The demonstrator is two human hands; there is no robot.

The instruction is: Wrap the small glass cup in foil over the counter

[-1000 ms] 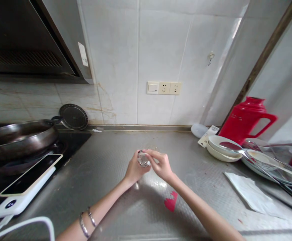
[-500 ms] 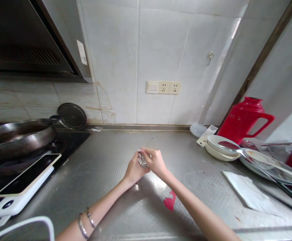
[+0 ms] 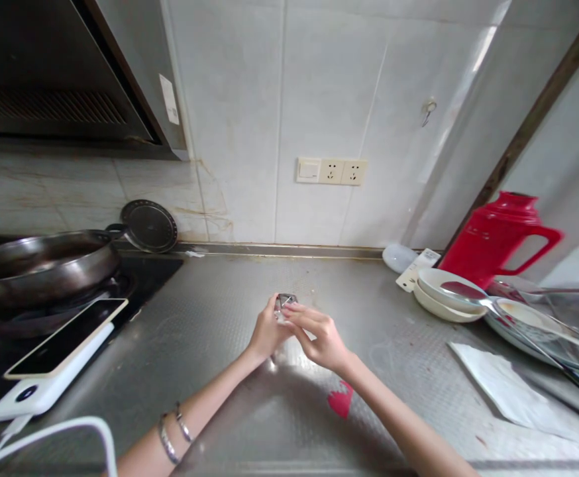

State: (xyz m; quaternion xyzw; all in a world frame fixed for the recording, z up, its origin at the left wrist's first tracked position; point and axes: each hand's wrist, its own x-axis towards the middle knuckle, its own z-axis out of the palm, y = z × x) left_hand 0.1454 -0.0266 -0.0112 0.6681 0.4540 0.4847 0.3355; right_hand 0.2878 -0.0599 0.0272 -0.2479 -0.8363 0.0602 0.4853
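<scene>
Above the middle of the metal counter, my left hand (image 3: 267,331) is wrapped round a small shiny silvery thing (image 3: 285,301). Its exact kind is too small to tell; the top looks dark-rimmed and reflective. My right hand (image 3: 322,336) comes in from the other side, its fingers bent together and pressed against the near side of that thing. The fingers hide most of it. A torn pink-red heart-shaped patch (image 3: 340,399) lies flat on the counter, nearer to me and below my right forearm.
On the left are a pan (image 3: 46,268) on the black hob, a phone (image 3: 68,339) on a white power bank (image 3: 51,381) with a cable, and a round dark lid (image 3: 149,226). At right stand a red thermos (image 3: 498,232), bowls (image 3: 446,303), a power strip (image 3: 417,269) and a white tissue (image 3: 508,384).
My right fingers have shifted from the top of the silvery thing to its near side and stretched out more. The thing appears tilted differently. The view has moved slightly left.
</scene>
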